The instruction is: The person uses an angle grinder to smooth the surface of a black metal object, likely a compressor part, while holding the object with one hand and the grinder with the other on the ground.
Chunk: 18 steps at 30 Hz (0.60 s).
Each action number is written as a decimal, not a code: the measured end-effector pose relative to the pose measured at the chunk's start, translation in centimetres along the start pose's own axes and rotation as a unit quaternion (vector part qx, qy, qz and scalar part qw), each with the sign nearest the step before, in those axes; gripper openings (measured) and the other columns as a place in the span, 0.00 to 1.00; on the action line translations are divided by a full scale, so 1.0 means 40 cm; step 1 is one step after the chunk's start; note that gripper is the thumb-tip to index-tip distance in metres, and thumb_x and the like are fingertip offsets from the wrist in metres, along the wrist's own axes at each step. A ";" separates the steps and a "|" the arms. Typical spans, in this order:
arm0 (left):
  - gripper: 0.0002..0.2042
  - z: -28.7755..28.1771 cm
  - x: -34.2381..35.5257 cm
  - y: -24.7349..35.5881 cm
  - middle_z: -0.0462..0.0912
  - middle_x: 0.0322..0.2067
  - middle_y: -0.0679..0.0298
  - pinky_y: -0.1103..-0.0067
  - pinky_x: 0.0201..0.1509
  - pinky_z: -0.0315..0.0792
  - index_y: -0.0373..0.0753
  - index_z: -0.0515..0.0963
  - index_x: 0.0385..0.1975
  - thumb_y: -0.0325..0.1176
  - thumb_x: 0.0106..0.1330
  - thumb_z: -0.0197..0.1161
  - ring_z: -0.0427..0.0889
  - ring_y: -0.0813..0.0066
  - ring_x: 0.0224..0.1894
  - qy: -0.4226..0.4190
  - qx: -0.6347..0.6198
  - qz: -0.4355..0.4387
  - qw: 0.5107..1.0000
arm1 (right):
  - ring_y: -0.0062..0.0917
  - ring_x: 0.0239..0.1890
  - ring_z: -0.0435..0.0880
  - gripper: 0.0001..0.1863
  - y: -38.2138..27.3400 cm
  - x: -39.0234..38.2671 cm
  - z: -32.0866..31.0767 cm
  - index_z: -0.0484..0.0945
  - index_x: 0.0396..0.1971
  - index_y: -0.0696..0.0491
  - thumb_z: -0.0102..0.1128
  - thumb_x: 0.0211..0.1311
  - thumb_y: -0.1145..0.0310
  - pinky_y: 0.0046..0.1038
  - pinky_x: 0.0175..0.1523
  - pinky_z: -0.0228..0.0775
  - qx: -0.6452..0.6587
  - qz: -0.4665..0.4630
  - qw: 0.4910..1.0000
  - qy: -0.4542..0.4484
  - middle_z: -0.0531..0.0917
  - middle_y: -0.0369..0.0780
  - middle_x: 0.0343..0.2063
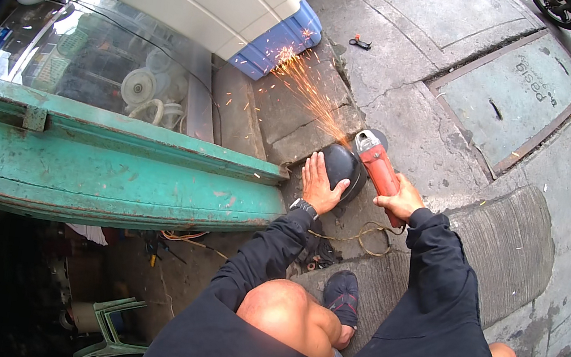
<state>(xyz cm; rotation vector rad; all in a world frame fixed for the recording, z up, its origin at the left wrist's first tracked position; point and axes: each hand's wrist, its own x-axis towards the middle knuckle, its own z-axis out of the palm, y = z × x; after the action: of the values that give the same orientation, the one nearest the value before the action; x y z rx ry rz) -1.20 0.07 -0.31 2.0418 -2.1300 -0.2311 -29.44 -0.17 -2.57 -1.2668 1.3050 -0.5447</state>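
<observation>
A black, rounded, smooth-shelled object (341, 164), possibly a compressor housing, rests low on the pavement in front of me. My left hand (322, 186) lies flat on its near left side, fingers spread, bracing it. In my right hand (405, 200) is a red angle grinder (381, 170), gripped round its body. The grinder's metal head and grey disc meet the far right side of the black object. Orange sparks (311, 102) stream from there up and to the left. The exact contact line is hidden behind the tool's head.
The sparks strike a blue-and-white cooler box (260, 47). On the left stands a green-framed glass case (119, 170) with hoses and parts inside. A yellowish cord (365, 237) loops near my foot. A ridged concrete ramp (502, 245) lies right, a small orange-and-black item (360, 42) far off.
</observation>
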 end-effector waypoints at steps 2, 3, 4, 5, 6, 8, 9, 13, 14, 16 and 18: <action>0.53 0.003 -0.003 0.003 0.50 0.78 0.37 0.51 0.83 0.42 0.30 0.46 0.79 0.59 0.67 0.67 0.48 0.34 0.80 0.003 0.000 -0.002 1.000 | 0.48 0.59 0.84 0.56 -0.009 0.000 -0.003 0.66 0.69 0.63 0.84 0.43 0.51 0.41 0.64 0.75 0.007 0.006 1.000 -0.010 0.83 0.58 0.57; 0.53 0.004 -0.004 0.004 0.50 0.78 0.37 0.51 0.83 0.42 0.30 0.46 0.79 0.59 0.68 0.67 0.48 0.34 0.80 0.005 0.000 -0.003 1.000 | 0.48 0.59 0.84 0.56 -0.012 -0.001 -0.003 0.66 0.69 0.63 0.84 0.43 0.51 0.40 0.64 0.75 0.011 0.009 1.000 -0.015 0.83 0.58 0.57; 0.53 0.005 -0.003 0.006 0.51 0.78 0.37 0.51 0.83 0.42 0.30 0.46 0.79 0.59 0.67 0.68 0.48 0.35 0.80 0.007 -0.003 -0.006 1.000 | 0.48 0.59 0.84 0.56 -0.009 0.000 -0.003 0.66 0.69 0.63 0.84 0.43 0.51 0.40 0.64 0.75 0.011 0.006 1.000 -0.011 0.83 0.58 0.57; 0.54 0.006 -0.002 0.009 0.51 0.78 0.37 0.51 0.83 0.42 0.29 0.46 0.79 0.59 0.67 0.68 0.48 0.35 0.80 0.010 -0.006 -0.008 1.000 | 0.48 0.59 0.84 0.55 -0.005 0.000 0.000 0.66 0.68 0.63 0.84 0.43 0.51 0.41 0.64 0.75 0.010 0.003 1.000 -0.006 0.83 0.58 0.57; 0.54 0.007 -0.001 0.010 0.51 0.77 0.37 0.51 0.83 0.42 0.29 0.46 0.79 0.59 0.66 0.68 0.48 0.35 0.80 0.012 -0.010 -0.010 1.000 | 0.48 0.59 0.84 0.55 -0.002 0.000 0.002 0.66 0.68 0.63 0.84 0.43 0.51 0.41 0.63 0.75 0.010 0.001 1.000 -0.002 0.83 0.58 0.56; 0.54 0.006 -0.001 0.014 0.51 0.77 0.37 0.51 0.83 0.42 0.29 0.47 0.79 0.59 0.66 0.68 0.48 0.35 0.80 0.013 -0.013 -0.009 1.000 | 0.48 0.59 0.84 0.55 0.007 -0.005 0.004 0.66 0.68 0.63 0.84 0.43 0.51 0.41 0.63 0.75 0.004 -0.005 1.000 0.009 0.83 0.57 0.56; 0.53 0.006 0.000 0.017 0.51 0.77 0.37 0.51 0.83 0.42 0.29 0.47 0.79 0.59 0.66 0.68 0.48 0.35 0.80 0.014 -0.015 -0.008 1.000 | 0.47 0.59 0.84 0.54 0.011 -0.007 0.005 0.66 0.68 0.63 0.84 0.43 0.52 0.40 0.63 0.75 0.000 -0.008 1.000 0.015 0.83 0.57 0.56; 0.53 0.003 -0.003 0.015 0.51 0.78 0.37 0.51 0.83 0.42 0.29 0.47 0.79 0.58 0.66 0.68 0.48 0.35 0.80 0.017 -0.019 -0.018 1.000 | 0.46 0.59 0.84 0.53 -0.008 -0.027 0.005 0.67 0.66 0.64 0.85 0.44 0.54 0.39 0.64 0.75 0.025 0.001 1.000 0.002 0.83 0.57 0.56; 0.53 0.002 -0.005 0.015 0.51 0.78 0.37 0.51 0.83 0.42 0.29 0.47 0.79 0.58 0.66 0.68 0.48 0.35 0.80 0.015 -0.019 -0.022 0.999 | 0.46 0.59 0.85 0.52 -0.017 -0.036 0.005 0.68 0.66 0.64 0.85 0.44 0.54 0.39 0.63 0.75 0.032 0.005 0.999 -0.001 0.83 0.57 0.56; 0.53 0.000 -0.005 0.023 0.51 0.78 0.37 0.51 0.83 0.42 0.30 0.47 0.79 0.58 0.66 0.68 0.48 0.36 0.80 0.013 -0.020 -0.027 0.999 | 0.45 0.58 0.85 0.51 -0.010 -0.044 0.009 0.68 0.65 0.64 0.85 0.44 0.55 0.39 0.63 0.75 0.042 0.005 0.999 0.011 0.83 0.57 0.55; 0.53 0.001 0.002 0.036 0.51 0.78 0.38 0.51 0.83 0.42 0.30 0.46 0.79 0.58 0.67 0.67 0.48 0.36 0.80 0.012 -0.020 -0.029 0.999 | 0.44 0.57 0.86 0.49 0.026 -0.037 0.020 0.69 0.63 0.63 0.85 0.44 0.55 0.39 0.62 0.75 0.050 -0.003 0.998 0.039 0.84 0.56 0.54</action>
<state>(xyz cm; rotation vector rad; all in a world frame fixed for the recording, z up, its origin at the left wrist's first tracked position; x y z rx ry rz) -2.62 0.06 -0.02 2.0744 -2.0379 -0.2547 -29.48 1.75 -3.09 -1.1780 1.3223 -0.6613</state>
